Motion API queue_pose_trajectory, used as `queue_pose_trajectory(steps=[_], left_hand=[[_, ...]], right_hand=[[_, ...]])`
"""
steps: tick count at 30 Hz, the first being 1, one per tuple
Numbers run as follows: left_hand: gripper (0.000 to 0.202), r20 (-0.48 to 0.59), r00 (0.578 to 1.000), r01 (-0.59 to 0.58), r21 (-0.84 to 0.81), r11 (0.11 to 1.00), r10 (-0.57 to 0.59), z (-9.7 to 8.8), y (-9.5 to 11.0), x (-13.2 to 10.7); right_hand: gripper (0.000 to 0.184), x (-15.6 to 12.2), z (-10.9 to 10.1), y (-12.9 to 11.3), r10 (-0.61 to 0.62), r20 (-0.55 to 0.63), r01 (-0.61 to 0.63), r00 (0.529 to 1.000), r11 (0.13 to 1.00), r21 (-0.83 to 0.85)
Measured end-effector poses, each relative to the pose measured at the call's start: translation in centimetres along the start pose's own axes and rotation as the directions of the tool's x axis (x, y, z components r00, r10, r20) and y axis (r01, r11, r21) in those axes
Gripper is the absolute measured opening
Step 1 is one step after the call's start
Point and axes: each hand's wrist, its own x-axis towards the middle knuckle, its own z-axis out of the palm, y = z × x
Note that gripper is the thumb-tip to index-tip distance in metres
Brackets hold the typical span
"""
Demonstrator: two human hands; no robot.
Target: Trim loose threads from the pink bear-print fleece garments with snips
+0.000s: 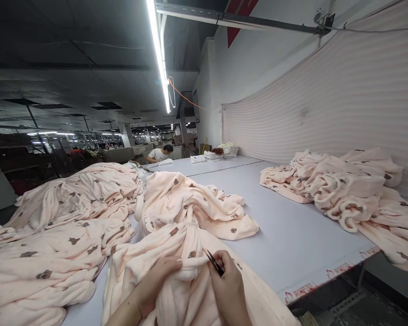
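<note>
A pale pink fleece garment [187, 235] with small brown motifs lies bunched in front of me on a white table [292, 235]. My left hand [159, 278] is closed on a fold of this garment and holds it up. My right hand [228, 290] grips small dark thread snips [215, 263], whose blades point up-left at the held fold and sit close to my left fingertips.
Heaps of the same pink fleece lie at left [64, 217] and at right [347, 190]. Folded white stacks [221, 151] sit at the table's far end. A person [160, 154] bends over a table far off. A striped cloth wall [326, 104] runs along the right.
</note>
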Motion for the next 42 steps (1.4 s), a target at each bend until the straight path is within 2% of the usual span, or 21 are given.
queue_pose_trajectory(steps=[2,4,8,11,14,17,19,22,26,29,31,33,35,37,39,40,41,42], left_hand=[[0.027,0.021,1.000,0.008,-0.125,0.992,-0.006,-0.1,-0.4,0.3],[0.027,0.092,0.996,0.010,-0.197,0.980,0.008,-0.2,-0.8,0.4],[0.026,0.116,0.992,-0.014,-0.221,0.975,0.041,-0.2,-1.2,0.3],[0.025,0.119,0.991,-0.032,-0.205,0.978,0.058,0.0,-1.0,0.1],[0.026,0.120,0.991,-0.032,-0.212,0.977,0.058,0.1,-0.7,0.0],[0.029,0.181,0.982,-0.013,-0.240,0.971,0.058,0.2,-0.7,0.2],[0.027,0.156,0.986,-0.013,-0.236,0.972,0.051,0.2,-0.8,0.3],[0.024,0.076,0.996,-0.020,-0.208,0.978,0.036,0.1,-1.0,0.4],[0.029,0.110,0.993,-0.021,-0.168,0.986,0.040,0.3,-1.0,0.3],[0.031,0.134,0.990,-0.025,-0.142,0.990,0.044,1.0,-0.7,0.1],[0.031,0.132,0.990,-0.038,-0.080,0.996,0.048,1.2,-0.2,-0.2],[0.033,0.056,0.995,-0.084,0.002,0.996,0.084,1.1,0.5,-0.4],[0.037,-0.047,0.986,-0.162,0.030,0.986,0.163,0.6,1.5,-0.6],[0.042,-0.099,0.963,-0.251,0.026,0.968,0.252,0.3,2.1,-0.7],[0.045,-0.042,0.954,-0.292,0.117,0.949,0.298,0.9,2.1,-0.5],[0.045,0.020,0.953,-0.300,0.230,0.926,0.303,1.6,1.8,-0.4],[0.043,0.093,0.948,-0.315,0.380,0.870,0.303,2.6,1.3,-0.3],[0.038,0.174,0.939,-0.344,0.531,0.774,0.298,3.8,0.8,-0.1]], right_hand=[[0.013,-0.3,0.0,-0.1,0.007,0.046,-0.006,0.999,1.000,-0.011],[0.014,-1.1,0.2,-0.1,-0.067,0.072,0.067,0.995,0.998,0.002],[0.023,-2.2,0.6,-0.2,-0.211,0.068,0.215,0.975,0.976,-0.045],[0.019,-1.9,0.7,-0.6,-0.186,0.077,0.192,0.980,0.977,-0.088],[0.018,-1.5,0.4,-0.6,-0.133,0.127,0.140,0.983,0.989,-0.047],[0.020,-1.5,0.3,-0.6,-0.167,0.135,0.175,0.977,0.983,-0.051],[0.019,-1.7,0.4,-0.7,-0.197,0.100,0.206,0.975,0.975,-0.085],[0.016,-1.7,0.4,-0.9,-0.166,0.075,0.171,0.983,0.983,-0.065],[0.022,-1.6,0.3,-1.2,-0.163,0.139,0.176,0.977,0.980,-0.089],[0.019,-1.4,0.3,-1.3,-0.173,0.127,0.186,0.977,0.977,-0.107],[0.017,-1.3,0.1,-0.9,-0.141,0.140,0.146,0.980,0.989,-0.026],[0.019,-1.4,-0.5,0.1,-0.091,0.120,0.085,0.989,0.995,0.058],[0.023,-1.6,-1.4,1.7,-0.008,-0.004,0.008,1.000,0.996,0.084],[0.028,-1.9,-2.3,3.4,0.124,-0.129,-0.114,0.984,0.990,0.082],[0.030,-2.1,-2.9,4.5,0.245,-0.148,-0.228,0.958,0.966,0.122],[0.031,-2.0,-3.1,4.7,0.271,-0.114,-0.251,0.956,0.954,0.167],[0.034,-2.0,-3.2,4.7,0.269,-0.077,-0.246,0.960,0.944,0.221],[0.036,-1.8,-3.2,4.6,0.246,-0.051,-0.223,0.968,0.935,0.275]])
